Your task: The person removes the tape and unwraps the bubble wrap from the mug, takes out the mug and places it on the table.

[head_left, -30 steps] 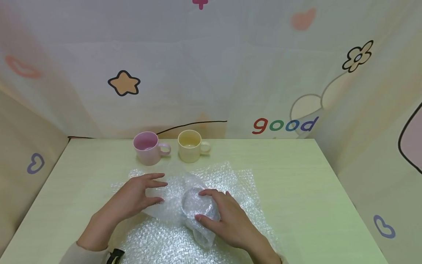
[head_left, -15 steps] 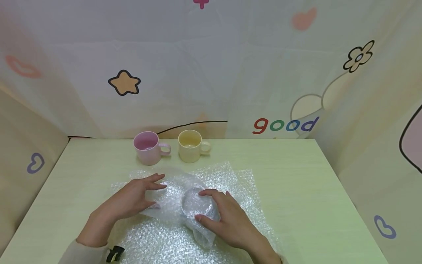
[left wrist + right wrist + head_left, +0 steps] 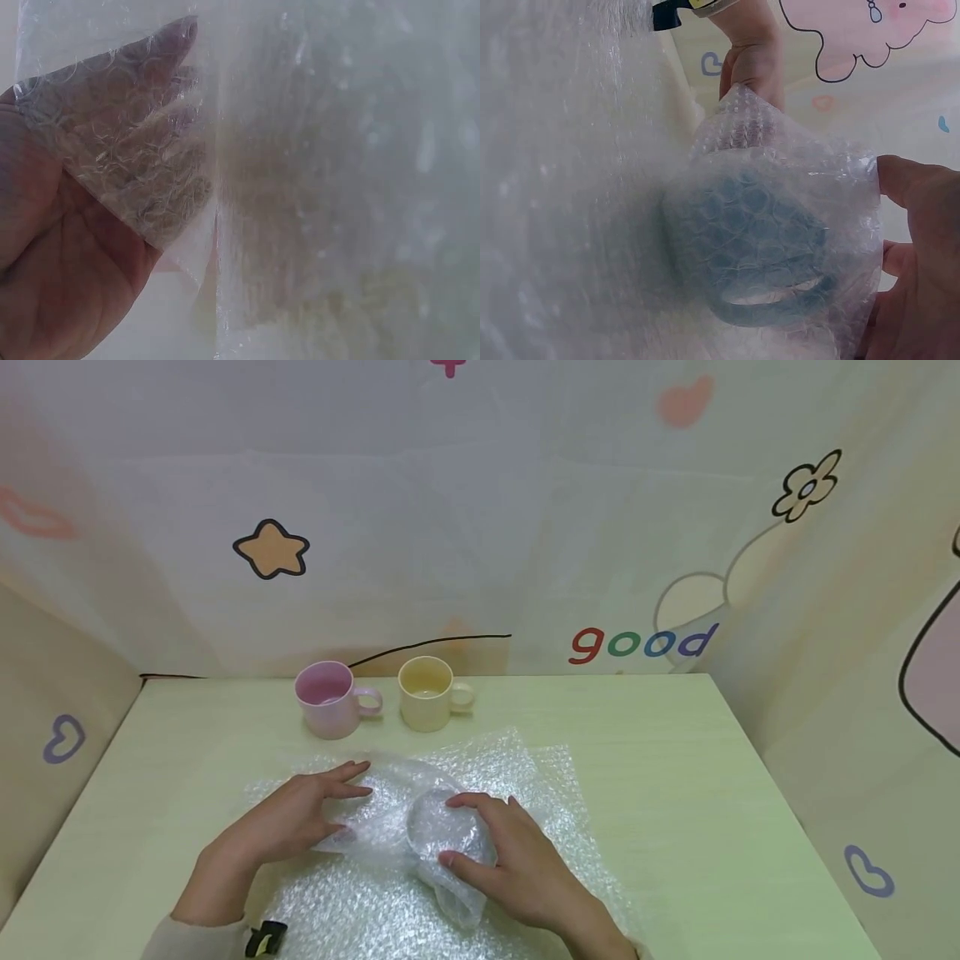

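Observation:
A blue mug (image 3: pixel 750 232) shows through layers of bubble wrap (image 3: pixel 840 180) in the right wrist view, its handle low. From above, its round end (image 3: pixel 442 827) looks pale under the wrap. My right hand (image 3: pixel 517 860) grips the wrapped mug from the right, thumb in front and fingers over the far side. On the other side, my left hand (image 3: pixel 296 814) has its fingers extended against a loose flap of the wrap. That flap's corner (image 3: pixel 127 127) lies across the left palm and fingers in the left wrist view.
A larger bubble wrap sheet (image 3: pixel 360 902) covers the middle of the table (image 3: pixel 697 827). Behind it stand a pink mug (image 3: pixel 327 702) and a yellow mug (image 3: pixel 425 697), both upright with handles to the right. A printed curtain (image 3: pixel 480 543) hangs along the back.
The flap by my left hand has come down over toward the mug, and the left fingers have shifted slightly left and lower. My right hand keeps its grip; the head view has shifted slightly.

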A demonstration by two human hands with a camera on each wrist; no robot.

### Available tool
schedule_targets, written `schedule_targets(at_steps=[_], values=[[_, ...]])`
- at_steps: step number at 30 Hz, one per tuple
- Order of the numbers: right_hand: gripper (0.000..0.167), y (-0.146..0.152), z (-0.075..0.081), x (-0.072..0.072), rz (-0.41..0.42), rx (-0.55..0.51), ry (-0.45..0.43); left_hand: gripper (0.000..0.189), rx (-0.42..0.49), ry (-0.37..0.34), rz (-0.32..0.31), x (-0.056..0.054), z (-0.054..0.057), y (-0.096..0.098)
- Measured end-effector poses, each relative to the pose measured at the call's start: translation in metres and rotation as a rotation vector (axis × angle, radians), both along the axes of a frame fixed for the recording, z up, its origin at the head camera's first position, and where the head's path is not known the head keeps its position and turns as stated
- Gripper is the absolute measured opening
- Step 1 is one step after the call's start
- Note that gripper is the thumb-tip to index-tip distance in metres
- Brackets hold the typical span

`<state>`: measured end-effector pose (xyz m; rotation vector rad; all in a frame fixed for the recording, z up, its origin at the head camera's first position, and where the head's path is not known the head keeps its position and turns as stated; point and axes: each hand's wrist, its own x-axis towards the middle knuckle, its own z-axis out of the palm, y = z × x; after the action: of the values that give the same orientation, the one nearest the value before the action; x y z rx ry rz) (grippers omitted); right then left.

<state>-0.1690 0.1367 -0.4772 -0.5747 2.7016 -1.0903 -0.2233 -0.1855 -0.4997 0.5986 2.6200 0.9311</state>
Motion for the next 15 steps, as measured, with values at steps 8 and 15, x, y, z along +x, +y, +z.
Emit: schedule_targets(at_steps=[8, 15], values=[[0.054, -0.003, -0.002, 0.0, 0.005, 0.02, 0.037, 0.053, 0.034, -0.004, -0.01, 0.001, -0.009, -0.004], [0.054, -0.002, -0.003, 0.0, 0.0, 0.012, 0.063, 0.055, 0.025, 0.012, -0.039, -0.001, -0.014, -0.001]])
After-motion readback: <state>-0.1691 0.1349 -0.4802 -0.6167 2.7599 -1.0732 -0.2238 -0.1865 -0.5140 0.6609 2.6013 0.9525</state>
